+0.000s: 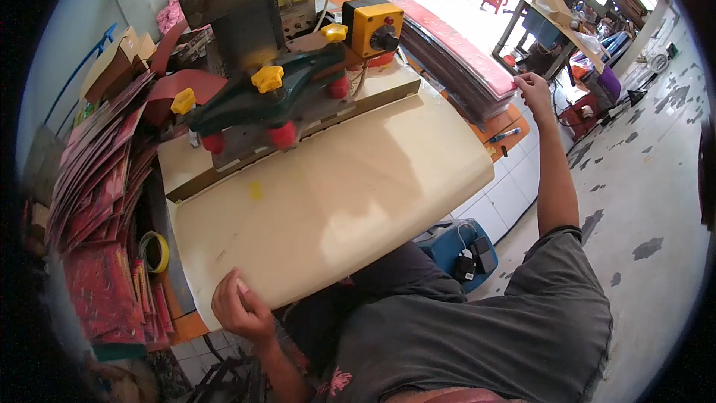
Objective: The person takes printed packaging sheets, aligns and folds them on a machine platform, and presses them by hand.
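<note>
My right hand (534,94) reaches out to a long stack of red and pink sheets (447,41), fingers pinched at the near right corner of the top sheet. My left hand (240,307) rests at the front left edge of a cream-coloured work surface (328,201), its fingers loosely bent and holding nothing visible. Behind that surface stands a press machine. Its dark green clamp frame (261,101) carries yellow star knobs (267,79) and red round feet (282,134).
A yellow control box (373,27) sits beside the press. Piled red card pieces (101,179) and a yellow tape roll (154,251) lie at left. A blue pen (505,135) lies by the stack. A blue bin (470,254) holding black adapters stands below the work surface.
</note>
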